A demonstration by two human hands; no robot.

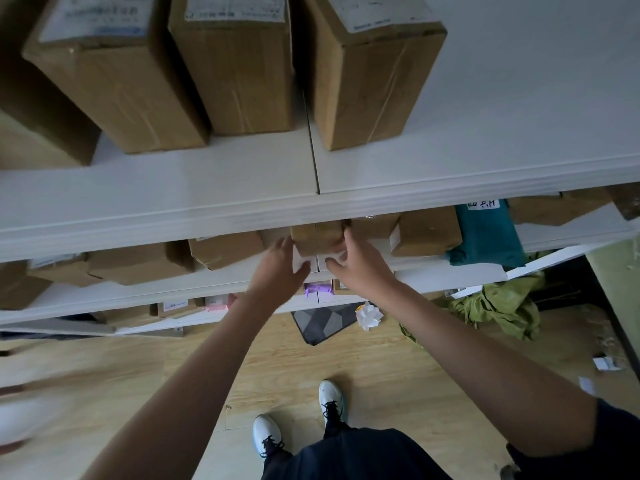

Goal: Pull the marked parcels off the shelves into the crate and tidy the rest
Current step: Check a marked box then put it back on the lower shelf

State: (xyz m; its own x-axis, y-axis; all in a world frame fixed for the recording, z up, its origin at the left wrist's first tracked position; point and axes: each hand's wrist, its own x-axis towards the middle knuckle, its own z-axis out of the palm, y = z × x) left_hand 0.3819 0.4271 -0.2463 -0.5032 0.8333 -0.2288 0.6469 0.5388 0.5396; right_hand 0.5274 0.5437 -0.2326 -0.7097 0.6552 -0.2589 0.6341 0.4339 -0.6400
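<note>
A small brown cardboard parcel (317, 239) with a white label on its near face sits on the second shelf (450, 268), partly hidden under the top shelf's edge. My left hand (282, 261) grips its left side and my right hand (356, 259) grips its right side, thumbs on the label. More brown parcels (221, 249) stand along the same shelf to the left and right, and a teal poly mailer (485, 233) lies further right. Three tall cardboard boxes (242, 64) stand on the top shelf (156, 199).
Lower shelves hold small parcels, one with purple wrap (317, 289) and a pink one (218, 303). On the wooden floor lie a grey mat (322, 322), crumpled white paper (369, 317) and green bags (498, 306). My white shoes (332, 400) stand below. No crate shows.
</note>
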